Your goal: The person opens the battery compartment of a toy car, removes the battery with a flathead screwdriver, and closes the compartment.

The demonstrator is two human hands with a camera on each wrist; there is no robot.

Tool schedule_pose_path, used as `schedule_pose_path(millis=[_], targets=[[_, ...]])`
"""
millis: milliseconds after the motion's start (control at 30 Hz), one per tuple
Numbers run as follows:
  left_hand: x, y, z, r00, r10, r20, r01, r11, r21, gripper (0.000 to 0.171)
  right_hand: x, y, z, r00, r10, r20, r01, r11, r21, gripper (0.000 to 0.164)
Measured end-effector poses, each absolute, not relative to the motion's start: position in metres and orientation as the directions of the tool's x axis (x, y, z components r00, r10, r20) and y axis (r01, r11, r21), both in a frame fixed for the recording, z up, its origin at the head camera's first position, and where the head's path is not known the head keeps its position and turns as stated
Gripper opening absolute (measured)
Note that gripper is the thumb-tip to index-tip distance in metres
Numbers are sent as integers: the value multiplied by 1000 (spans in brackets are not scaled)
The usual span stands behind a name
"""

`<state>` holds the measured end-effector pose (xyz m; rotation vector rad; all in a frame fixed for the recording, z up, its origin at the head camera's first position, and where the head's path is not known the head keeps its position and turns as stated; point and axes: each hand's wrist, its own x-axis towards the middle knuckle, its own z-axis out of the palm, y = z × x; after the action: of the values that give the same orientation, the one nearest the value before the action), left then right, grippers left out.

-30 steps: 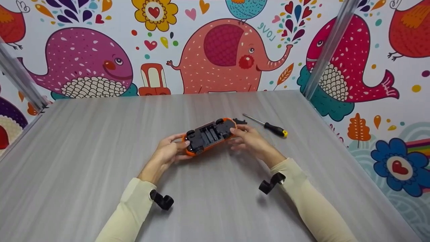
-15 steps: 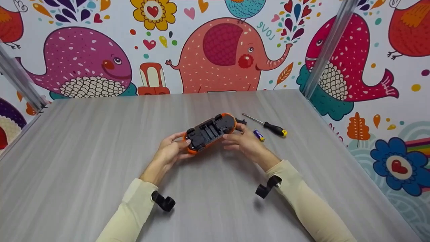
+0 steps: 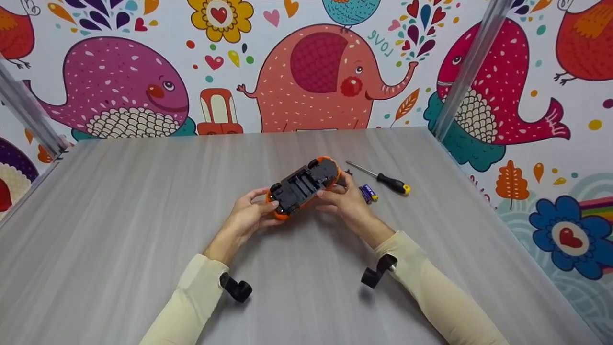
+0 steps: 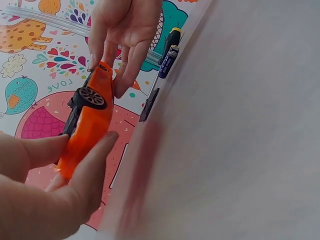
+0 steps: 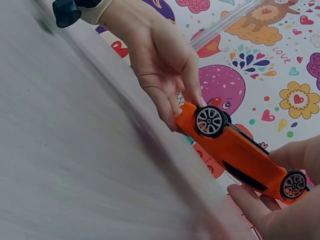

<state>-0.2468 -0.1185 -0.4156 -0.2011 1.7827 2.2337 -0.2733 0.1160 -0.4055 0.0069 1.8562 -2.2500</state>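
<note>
An orange toy car [image 3: 306, 183] is held upside down above the table, its black underside facing up. Slots show in an uncovered bay in the middle of that underside. With thumb and fingers, my left hand [image 3: 246, 213] grips the near-left end. My right hand [image 3: 348, 202] holds the far-right end, thumb on the underside's edge. The right wrist view shows the car's orange side and spoked wheels [image 5: 210, 121] between both hands.
Just right of my right hand lie purple batteries [image 3: 368, 193] with yellow ends. A small black plastic piece [image 4: 149, 105] is on the table behind that hand. Farther right lies a screwdriver [image 3: 392, 184] with a black and yellow handle. A patterned wall stands behind the table.
The car's far end has swung up and away, making it more slanted. My right hand has shifted slightly left, bringing the batteries into sight. Both hands keep hold of the car.
</note>
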Motion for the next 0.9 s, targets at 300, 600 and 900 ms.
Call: schedule_pose_path(millis=[300,600,900], targets=[[-245,-113,-417,-946,159,-282,-305,-144,942,65,-273,114,-408,-986,-138,-98,126,-218,-968,83],[-242,-110,-419,-931,211,-297,-322,-94,942,65,-273,114,-407,-991,-109,-77,99,-208,-973,76],[-241,-107,-421,-914,249,-322,-342,-41,939,62,-274,115,-408,-990,-113,-82,102,-184,-978,70]])
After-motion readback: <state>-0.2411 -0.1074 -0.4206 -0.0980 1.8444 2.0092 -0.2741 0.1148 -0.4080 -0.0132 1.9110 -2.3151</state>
